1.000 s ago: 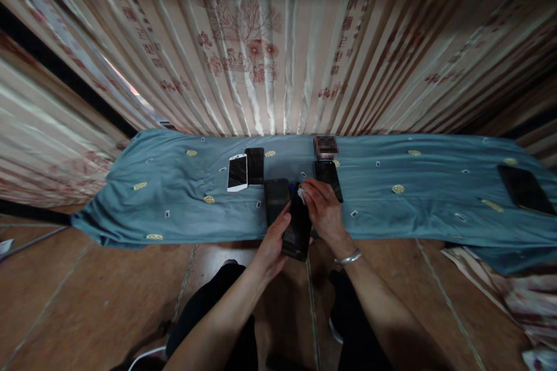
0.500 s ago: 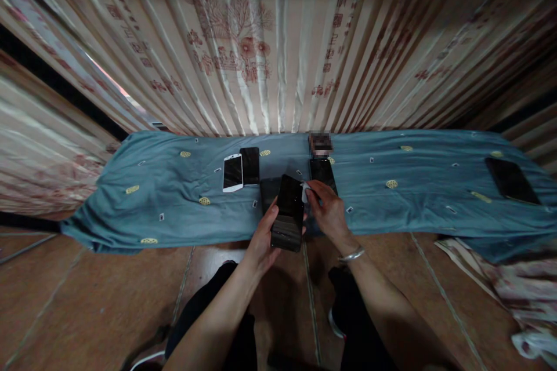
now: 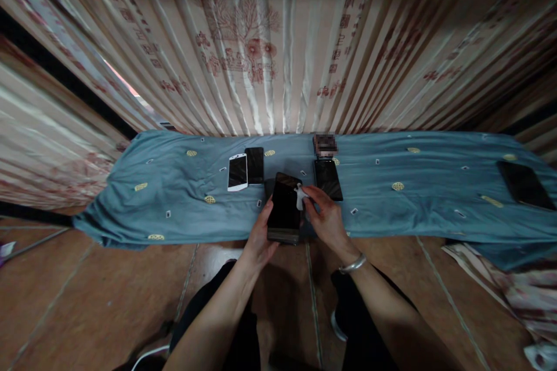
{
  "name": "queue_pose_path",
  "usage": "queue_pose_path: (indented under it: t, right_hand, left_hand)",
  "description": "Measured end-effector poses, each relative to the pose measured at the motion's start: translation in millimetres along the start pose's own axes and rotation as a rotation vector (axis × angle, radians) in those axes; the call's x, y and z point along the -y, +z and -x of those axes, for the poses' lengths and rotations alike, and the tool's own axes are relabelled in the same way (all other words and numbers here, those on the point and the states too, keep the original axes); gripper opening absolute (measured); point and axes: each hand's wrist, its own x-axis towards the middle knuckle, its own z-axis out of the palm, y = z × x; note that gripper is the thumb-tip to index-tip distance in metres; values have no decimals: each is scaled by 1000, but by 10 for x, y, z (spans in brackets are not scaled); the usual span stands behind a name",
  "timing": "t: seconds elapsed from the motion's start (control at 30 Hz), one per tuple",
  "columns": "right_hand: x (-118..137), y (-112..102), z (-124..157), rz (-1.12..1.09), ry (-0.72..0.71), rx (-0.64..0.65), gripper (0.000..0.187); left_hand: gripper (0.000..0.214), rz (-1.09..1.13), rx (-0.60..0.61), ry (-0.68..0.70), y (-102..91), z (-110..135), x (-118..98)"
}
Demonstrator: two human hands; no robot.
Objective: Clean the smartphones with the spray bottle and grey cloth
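My left hand (image 3: 260, 235) is closed around the left edge of a black smartphone (image 3: 284, 211), its dark screen facing up. Between the fingertips of my right hand (image 3: 324, 214) is a small whitish piece (image 3: 300, 197), which could be tissue or cloth. It lies over the right side of the screen, near the top; whether it touches the glass I cannot tell. A dark flat object (image 3: 269, 185) is mostly hidden behind the held phone. Just beyond my right hand, another black phone (image 3: 328, 179) lies on the patterned blue cloth (image 3: 383, 211).
A white phone (image 3: 237, 173) lies beside a dark phone (image 3: 255, 166) at left centre. Far right is a black tablet-like device (image 3: 525, 184). A small blurred box (image 3: 325, 145) sits near the back edge. Curtains (image 3: 270, 40) hang behind; tiled floor (image 3: 130, 295) lies below.
The whitish piece and my right fingers have moved slightly down and inward over the screen. The phone has tilted a little in my left hand. The whole view has shifted slightly.
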Motion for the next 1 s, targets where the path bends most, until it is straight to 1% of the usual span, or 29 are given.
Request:
queue_pose_path:
  t: [0.23, 0.43, 0.6, 0.77, 0.93, 1.0]
  right_hand:
    - [78, 19, 56, -4, -20, 32, 28]
    - [162, 36, 104, 7, -57, 57, 28]
    - [185, 49, 152, 28, -80, 63, 30]
    - [231, 36, 199, 51, -99, 74, 30]
    - [315, 40, 282, 101, -196, 103, 29]
    - [356, 42, 320, 121, -239, 110, 28]
  left_hand:
    - [33, 44, -24, 74, 9, -34, -35]
    - [25, 58, -52, 103, 13, -47, -85]
    - [25, 53, -56, 133, 9, -63, -84]
    - [26, 73, -74, 132, -18, -95, -86]
    - [22, 116, -137, 127, -61, -142, -135]
    - [25, 128, -130, 131, -77, -156, -146]
